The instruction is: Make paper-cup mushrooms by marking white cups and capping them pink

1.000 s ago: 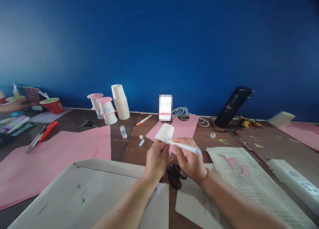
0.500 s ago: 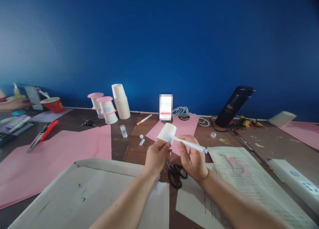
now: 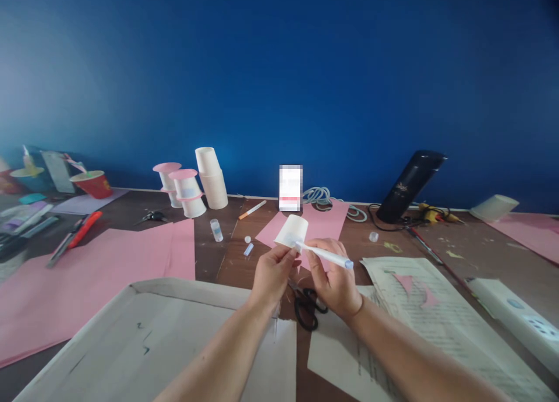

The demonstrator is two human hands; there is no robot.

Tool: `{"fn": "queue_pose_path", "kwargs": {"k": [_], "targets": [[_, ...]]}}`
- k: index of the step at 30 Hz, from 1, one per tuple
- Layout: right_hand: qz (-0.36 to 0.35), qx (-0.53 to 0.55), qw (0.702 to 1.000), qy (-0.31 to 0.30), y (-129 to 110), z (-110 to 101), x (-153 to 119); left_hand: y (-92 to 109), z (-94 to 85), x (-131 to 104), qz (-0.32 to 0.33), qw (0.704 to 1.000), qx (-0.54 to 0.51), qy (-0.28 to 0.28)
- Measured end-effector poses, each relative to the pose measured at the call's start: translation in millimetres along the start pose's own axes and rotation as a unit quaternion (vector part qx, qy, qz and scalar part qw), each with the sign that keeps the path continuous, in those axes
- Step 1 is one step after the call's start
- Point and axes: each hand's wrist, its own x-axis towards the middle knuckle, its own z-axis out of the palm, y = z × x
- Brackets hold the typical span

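My left hand [image 3: 275, 271] is closed on the near edge of a white paper cup [image 3: 292, 228], which lies tilted with a pale blue patch on its side. In my right hand [image 3: 334, 279] is a white marker [image 3: 328, 255] with a light blue end, its tip at the blue patch of the cup. Pink paper [image 3: 329, 218] lies under and behind the cup. Black-handled scissors [image 3: 307, 314] rest on the table just below my hands. A small blue-white cap [image 3: 248, 249] sits to the left.
Paper cups with pink discs [image 3: 188, 195] and a cup stack [image 3: 213, 180] stand at the back left. A phone [image 3: 290, 189] leans at the back centre. On the right are a black flask [image 3: 408, 186], a power strip [image 3: 515, 309] and printed sheets [image 3: 441, 326]. A cutter [image 3: 72, 242] lies on pink sheets.
The marker and my right hand have shifted slightly left and down along the cup. At the far left, another person's hand has gone from beside the blue cup.
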Motion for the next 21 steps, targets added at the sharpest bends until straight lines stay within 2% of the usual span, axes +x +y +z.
{"fn": "queue_pose_path", "kwargs": {"k": [13, 17, 21], "targets": [[-0.018, 0.015, 1.0, -0.002, -0.3, -0.9, 0.6, -0.6, 1.6, -2.1, -0.005, 1.0, 0.003, -0.001], [0.004, 0.001, 1.0, 0.027, 2.6, -0.7, -0.1, -1.7, 1.5, -2.8, 0.006, 0.999, 0.05, 0.003], [0.007, 0.0, 1.0, 0.02, 3.9, -0.2, -0.3, -6.9, 0.8, -2.8, 0.031, 0.995, 0.096, -0.015]]}}
